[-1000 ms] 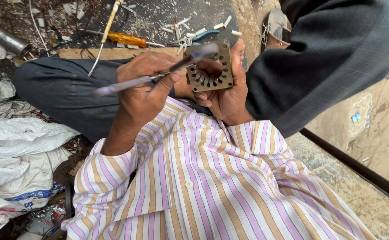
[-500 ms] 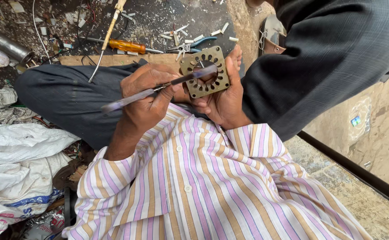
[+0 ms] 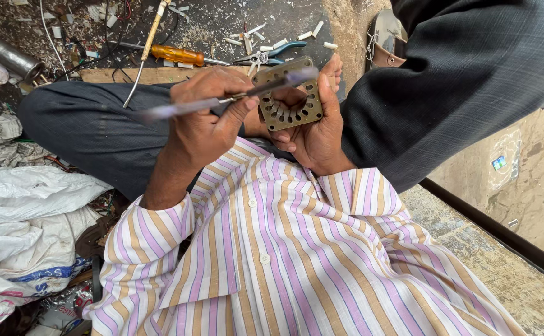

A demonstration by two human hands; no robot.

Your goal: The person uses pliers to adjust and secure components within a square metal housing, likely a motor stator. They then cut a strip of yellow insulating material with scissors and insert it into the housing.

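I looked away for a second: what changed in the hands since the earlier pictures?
The thin metal blade in the left hand keeps working across the square slotted metal plate, tilting slightly; nothing was taken up or let go. The right hand still holds the plate, and the orange-handled screwdriver lies unmoved.

An orange-handled screwdriver [image 3: 177, 55] is seen lying on the dark littered floor [image 3: 222, 18], near blue-handled pliers [image 3: 272, 55]. White cut tube pieces [image 3: 312, 31] are scattered around them. Crumpled white woven sacks [image 3: 29, 218] are piled beside a grey metal pipe [image 3: 4, 53].
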